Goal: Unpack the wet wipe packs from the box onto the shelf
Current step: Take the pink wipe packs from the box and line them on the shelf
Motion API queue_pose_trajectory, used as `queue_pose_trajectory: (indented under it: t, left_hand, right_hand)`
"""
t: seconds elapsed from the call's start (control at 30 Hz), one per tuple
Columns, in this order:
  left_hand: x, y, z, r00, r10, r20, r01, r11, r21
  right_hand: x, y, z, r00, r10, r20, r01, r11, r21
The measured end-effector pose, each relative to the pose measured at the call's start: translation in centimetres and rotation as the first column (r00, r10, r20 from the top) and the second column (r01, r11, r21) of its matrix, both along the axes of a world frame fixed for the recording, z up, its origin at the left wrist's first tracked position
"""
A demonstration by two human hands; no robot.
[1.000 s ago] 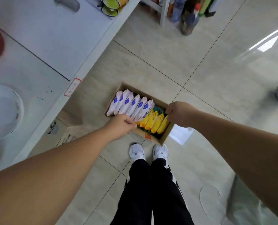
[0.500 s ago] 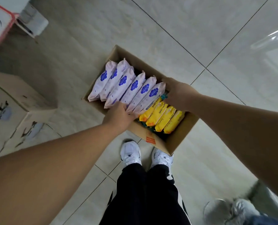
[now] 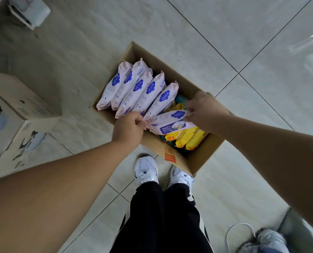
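Two grips, left hand (image 3: 128,128), right hand (image 3: 205,110), pinch one pack (image 3: 170,115); five pink packs (image 3: 139,88), maybe three yellow (image 3: 186,137).

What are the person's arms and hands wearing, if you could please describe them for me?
Nothing covers them. The left hand and right hand are bare, with no gloves and no ring or watch that I can see. The left forearm and right forearm are uncovered up to the frame edge, and no sleeve shows.
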State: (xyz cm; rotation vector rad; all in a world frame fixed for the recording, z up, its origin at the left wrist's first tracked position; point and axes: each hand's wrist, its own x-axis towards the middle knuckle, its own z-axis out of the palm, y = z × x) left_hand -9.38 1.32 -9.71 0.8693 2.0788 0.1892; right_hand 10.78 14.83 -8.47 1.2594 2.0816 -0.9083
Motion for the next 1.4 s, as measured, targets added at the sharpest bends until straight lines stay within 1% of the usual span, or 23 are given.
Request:
queue_pose_trajectory:
  t: [0.03,0.07,0.17,0.3,0.43,0.5,0.57,0.63,0.73,0.8,0.9,1.03,1.2,1.27,1.33,1.4]
  left_hand:
    - [-0.1,-0.1,0.7,1.0,0.012,0.019,-0.012,1.0,0.011]
    - [0.0,-0.2,1.6,0.999,0.027,0.034,-0.028,0.999,0.023]
    - [0.4,0.5,4.5,0.99,0.125,0.062,-0.129,0.989,0.066]
    - [0.9,3.1,8.8,0.96,0.246,0.13,-0.26,0.96,0.103]
    - [0.3,6.2,13.9,0.939,0.298,0.175,-0.325,0.933,0.155]
    - [0.0,7.9,17.4,0.942,0.279,0.187,-0.313,0.932,0.185]
    - [-0.3,9.3,21.3,0.953,0.247,0.173,-0.282,0.932,0.228]
    - [-0.5,10.6,26.2,0.954,0.236,0.183,-0.281,0.92,0.275]
    - [-0.8,12.2,34.3,0.955,0.219,0.201,-0.276,0.903,0.329]
    - [-1.1,13.2,40.4,0.947,0.214,0.24,-0.292,0.885,0.362]
    - [-2.2,13.8,49.5,0.942,0.223,0.252,-0.316,0.845,0.432]
    - [-3.6,13.9,61.8,0.941,0.237,0.243,-0.336,0.757,0.56]
    - [-5.8,11.8,74.4,0.921,0.29,0.259,-0.385,0.585,0.714]
    - [-7.1,10.3,78.5,0.911,0.311,0.27,-0.401,0.523,0.752]
    - [-8.9,8.2,81.8,0.896,0.35,0.274,-0.421,0.471,0.775]
    - [-11.0,5.7,84.1,0.882,0.396,0.257,-0.428,0.441,0.789]
  right_hand:
    - [0.3,-0.3,0.8,1.0,0.0,-0.027,-0.001,1.0,-0.03]
    - [0.6,-0.7,1.7,0.997,-0.048,-0.057,0.044,0.996,-0.079]
    - [1.0,-1.3,4.8,0.956,-0.268,-0.119,0.232,0.939,-0.253]
    - [1.4,-1.3,9.1,0.863,-0.463,-0.202,0.399,0.871,-0.288]
    - [2.2,-1.0,13.7,0.71,-0.64,-0.295,0.542,0.763,-0.352]
    - [2.5,-0.4,16.7,0.658,-0.672,-0.34,0.57,0.74,-0.359]
    - [2.4,0.4,20.6,0.627,-0.676,-0.387,0.581,0.737,-0.346]
    - [2.4,1.3,25.2,0.596,-0.671,-0.44,0.593,0.738,-0.321]
    - [2.2,2.9,32.8,0.575,-0.636,-0.515,0.6,0.756,-0.264]
    - [1.8,4.2,38.4,0.577,-0.592,-0.563,0.584,0.781,-0.223]
    - [0.8,6.4,46.8,0.572,-0.516,-0.637,0.536,0.824,-0.185]
    - [-0.9,8.4,59.0,0.554,-0.37,-0.746,0.476,0.876,-0.081]
    - [-4.3,8.4,73.4,0.505,-0.161,-0.848,0.373,0.927,0.046]
    - [-6.2,7.9,77.5,0.489,-0.1,-0.866,0.33,0.941,0.077]
    - [-8.6,7.0,80.6,0.462,-0.069,-0.884,0.288,0.955,0.076]
    - [-11.3,5.6,82.8,0.436,-0.017,-0.9,0.239,0.966,0.097]
